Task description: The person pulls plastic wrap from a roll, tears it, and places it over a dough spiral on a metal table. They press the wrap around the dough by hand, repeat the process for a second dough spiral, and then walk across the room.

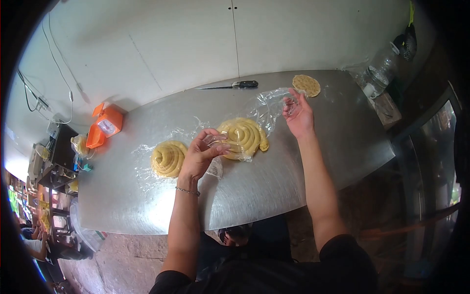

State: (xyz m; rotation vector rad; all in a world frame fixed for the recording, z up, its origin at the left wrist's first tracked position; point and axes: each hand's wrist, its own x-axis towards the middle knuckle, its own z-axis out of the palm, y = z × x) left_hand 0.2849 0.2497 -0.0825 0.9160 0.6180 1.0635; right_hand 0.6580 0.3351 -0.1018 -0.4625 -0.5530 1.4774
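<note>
Coiled dough (242, 133) lies on the desk (264, 186), just right of the left hand (197, 158), whose fingers curve loosely; whether they grip, I cannot tell. Round, it has no long axis. Farther off, the right hand (300, 119) curls its fingers on clear film (267, 109).

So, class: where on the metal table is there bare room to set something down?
Free: right of the right forearm, nearer than the flat disc; and between the orange scale and the knife. Crowded: the middle, with two yellow coils, clear plastic, left hand and right hand.
</note>
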